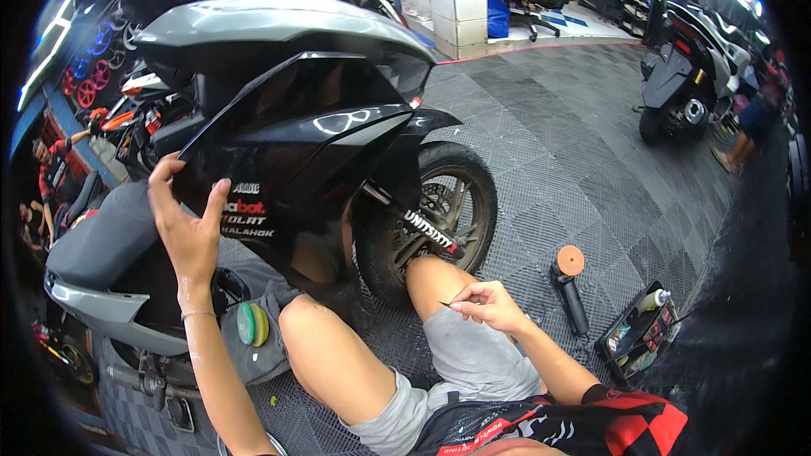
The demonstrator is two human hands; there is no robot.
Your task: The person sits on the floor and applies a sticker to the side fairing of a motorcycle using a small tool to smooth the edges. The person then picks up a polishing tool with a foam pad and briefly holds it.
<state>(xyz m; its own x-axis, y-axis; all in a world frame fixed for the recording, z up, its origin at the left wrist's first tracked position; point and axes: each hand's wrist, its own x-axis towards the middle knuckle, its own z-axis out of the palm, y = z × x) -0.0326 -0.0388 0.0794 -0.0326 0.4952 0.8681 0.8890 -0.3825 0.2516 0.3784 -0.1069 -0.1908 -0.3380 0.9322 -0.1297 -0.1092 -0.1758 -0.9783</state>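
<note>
My left hand (190, 228) rests with spread fingers on the rear edge of a scooter's glossy black side fairing (285, 164), beside its stickers. Above my right thigh, my right hand (485, 307) pinches a small, thin, dark pointed piece (446, 304) between thumb and fingertips; its exact kind is unclear. The scooter's front wheel (469, 196) stands just beyond my right knee. Green (246, 323) and yellow (260, 324) round pads stand on edge on a dark grey cloth (272, 354), left of my left knee.
A handheld polisher (572, 304) with an orange pad lies on the grey floor tiles at right, near a black tray (611, 361) of bottles and supplies. The scooter's black seat (108, 234) is at left. Another scooter (690, 82) and a person (754, 120) are at far right; another person (54, 171) is at far left.
</note>
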